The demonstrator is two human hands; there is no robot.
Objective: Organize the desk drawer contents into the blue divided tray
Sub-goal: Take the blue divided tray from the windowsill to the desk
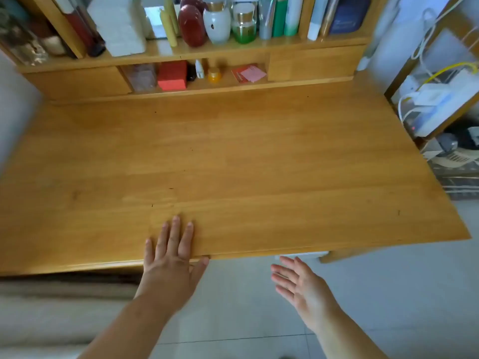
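The left hand (173,251) lies flat on the front edge of the bare, yellow-brown wooden surface (233,156), fingers straight, holding nothing. The right hand (298,283) hangs in the air just below that edge, over the pale tiled floor (388,294), fingers spread and loose, also holding nothing. A thin white strip (302,255) peeks out under the edge near the right hand; it may be the drawer front, but I cannot be sure. The blue divided tray is nowhere to be seen, and no drawer things are out. So I think the job is only starting: next, the right hand needs to find the drawer and pull it open. At the back, a wooden shelf (207,51) holds bottles and jars, and a red box (172,75) sits in a cubby beneath it. Every label is too blurry to read.
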